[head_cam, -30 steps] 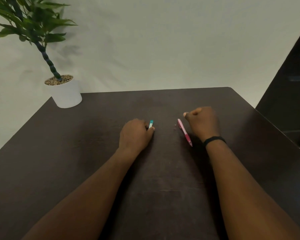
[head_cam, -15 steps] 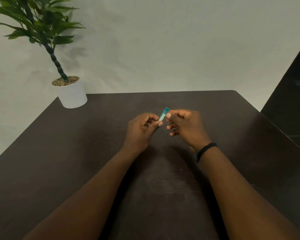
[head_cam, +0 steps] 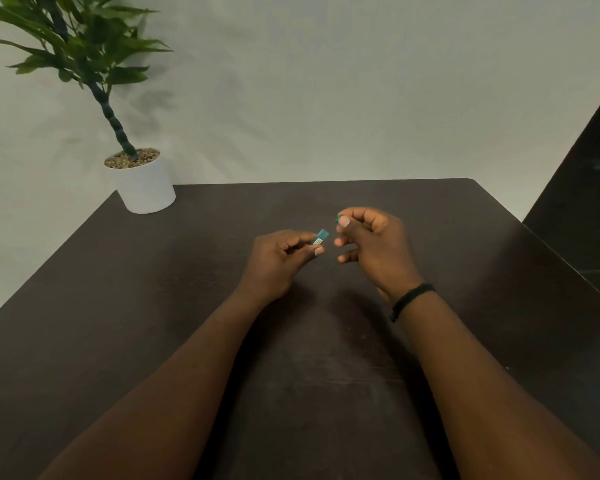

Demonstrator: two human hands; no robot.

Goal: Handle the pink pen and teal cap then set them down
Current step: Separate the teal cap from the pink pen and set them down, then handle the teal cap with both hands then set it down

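Both hands hover above the middle of the dark table [head_cam: 153, 323]. My left hand [head_cam: 278, 261] pinches a short teal cap [head_cam: 320, 237] with a white label between thumb and forefinger, its free end pointing up and right. My right hand [head_cam: 374, 244] is just to its right and slightly higher. Its thumb and forefinger are closed on a small dark teal piece [head_cam: 337, 220], of which only a sliver shows. A small gap separates the two teal parts. The pink pen is not visible; I cannot tell whether my right hand hides it.
A white pot [head_cam: 142, 185] with a green plant [head_cam: 80, 46] stands at the table's far left corner. A dark cabinet [head_cam: 589, 202] rises beside the table's right edge. A black band [head_cam: 411, 299] circles my right wrist.
Both hands rose from the table and met at the teal cap. Since then the right hand has pulled away to the right with a small teal piece. The pink pen went out of sight.
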